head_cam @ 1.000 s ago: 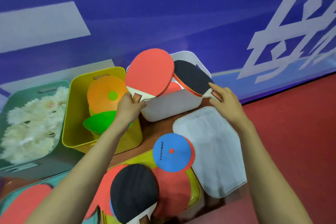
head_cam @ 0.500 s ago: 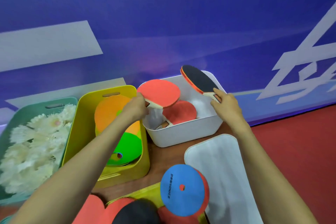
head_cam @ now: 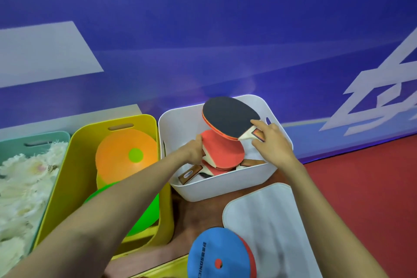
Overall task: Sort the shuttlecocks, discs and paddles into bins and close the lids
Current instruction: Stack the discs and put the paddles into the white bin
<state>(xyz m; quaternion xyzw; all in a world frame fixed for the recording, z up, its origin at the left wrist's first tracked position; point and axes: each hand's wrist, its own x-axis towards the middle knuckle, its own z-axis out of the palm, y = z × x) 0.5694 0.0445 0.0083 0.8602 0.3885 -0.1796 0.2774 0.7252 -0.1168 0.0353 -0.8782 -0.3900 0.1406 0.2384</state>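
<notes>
My left hand (head_cam: 193,152) grips a red-faced paddle (head_cam: 223,150) low inside the white bin (head_cam: 216,184), on top of other paddles lying there. My right hand (head_cam: 272,142) pinches the handle of a black-faced paddle (head_cam: 230,117), held tilted over the bin's far right side. The yellow bin (head_cam: 74,165) to the left holds an orange disc (head_cam: 119,158) and a green disc (head_cam: 144,216). Further left, the teal bin (head_cam: 13,142) is full of white shuttlecocks (head_cam: 24,183).
The white bin's lid (head_cam: 268,225) lies flat on the wooden table just in front of it. A blue disc (head_cam: 216,255) over a red one sits at the bottom edge. A blue wall stands behind the bins; red floor lies to the right.
Both hands have carried their paddles down over the white bin. The red paddle has sunk from above the rim into the bin, and the black one has dropped closer to it.
</notes>
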